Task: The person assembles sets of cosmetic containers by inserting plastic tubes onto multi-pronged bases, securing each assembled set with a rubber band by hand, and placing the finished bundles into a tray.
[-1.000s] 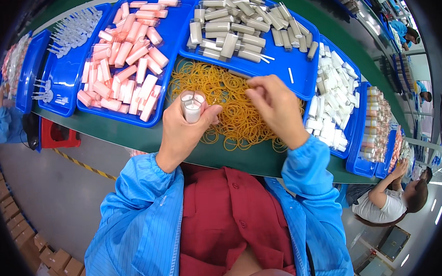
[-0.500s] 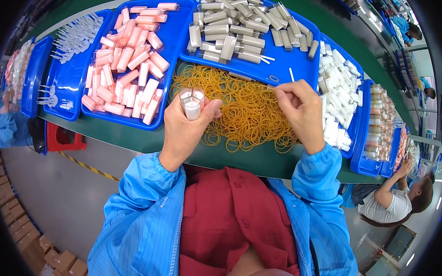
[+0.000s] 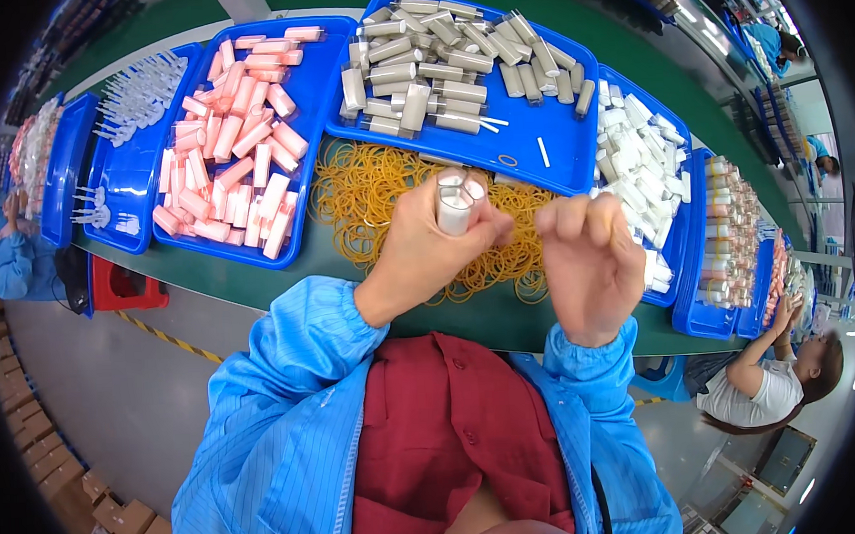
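My left hand [image 3: 415,253] is wrapped round a bundle of about three clear-walled cylinders [image 3: 455,208] with whitish contents, their round ends facing up. To the right of it, my right hand [image 3: 595,269] is raised with its fingers curled in toward the thumb. Whatever that hand pinches, if anything, cannot be made out. Beneath both hands a loose pile of yellow-brown rubber bands [image 3: 362,189] is spread on the green tabletop [image 3: 352,294].
Blue trays stand around the pile: one with pink cylinders [image 3: 236,132], one with grey cylinders [image 3: 466,60], one with white pieces [image 3: 637,153]. Further left lie clear plastic parts [image 3: 138,93]. A co-worker [image 3: 757,381] sits at the right; a red stool [image 3: 128,285] stands lower left.
My left hand has moved right with the cylinders, over the bands. My right hand has left the bands' far right edge and come nearer to me, its fingers curling. The view has shifted slightly.
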{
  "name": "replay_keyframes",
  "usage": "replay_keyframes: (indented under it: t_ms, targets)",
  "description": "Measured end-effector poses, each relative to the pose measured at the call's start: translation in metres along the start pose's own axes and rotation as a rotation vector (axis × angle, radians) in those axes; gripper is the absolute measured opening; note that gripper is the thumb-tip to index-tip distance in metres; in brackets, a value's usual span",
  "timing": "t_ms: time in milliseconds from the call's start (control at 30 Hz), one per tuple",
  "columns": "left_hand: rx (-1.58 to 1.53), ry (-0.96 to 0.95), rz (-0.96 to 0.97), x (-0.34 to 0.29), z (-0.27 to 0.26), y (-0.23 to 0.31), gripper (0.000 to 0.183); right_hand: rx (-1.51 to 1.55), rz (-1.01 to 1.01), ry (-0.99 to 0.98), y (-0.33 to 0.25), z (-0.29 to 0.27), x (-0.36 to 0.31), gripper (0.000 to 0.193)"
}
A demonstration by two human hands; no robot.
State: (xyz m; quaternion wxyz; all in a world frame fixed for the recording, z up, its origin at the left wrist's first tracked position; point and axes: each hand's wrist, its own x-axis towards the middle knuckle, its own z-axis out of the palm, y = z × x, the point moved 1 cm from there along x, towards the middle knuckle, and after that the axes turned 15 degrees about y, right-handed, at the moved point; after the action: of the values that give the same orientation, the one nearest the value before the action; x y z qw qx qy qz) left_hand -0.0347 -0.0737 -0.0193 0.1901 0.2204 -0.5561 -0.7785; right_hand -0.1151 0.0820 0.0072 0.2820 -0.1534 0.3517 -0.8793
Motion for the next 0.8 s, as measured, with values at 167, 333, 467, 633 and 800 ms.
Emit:
replay_keyframes:
  t_ms: [167, 333, 467, 633, 800]
  targets:
    - [0.525, -0.374, 0.262, -0.005, -0.001, 0.009, 0.021, -1.400, -0.497, -0.503, -0.022, 0.034, 0.014, 0.043]
    - [0.349, -0.170, 0.120, -0.001, -0.026, 0.042, 0.020, -1.575, -0.401, -0.266, -0.038, -0.018, 0.018, 0.058]
    - [-0.183, 0.234, -0.032, 0.010, -0.040, 0.027, 0.025, -0.009, 0.030, -0.216, -0.032, 0.002, -0.005, 0.078]
    - [0.080, -0.354, 0.348, -0.024, -0.001, 0.052, 0.041, -0.761, -0.332, 0.456, -0.002, 0.013, 0.036, 0.053]
    - [0.271, -0.153, 0.296, -0.025, -0.005, 0.050, 0.054, -0.911, -0.229, 0.048, -0.008, 0.009, 0.023, 0.091]
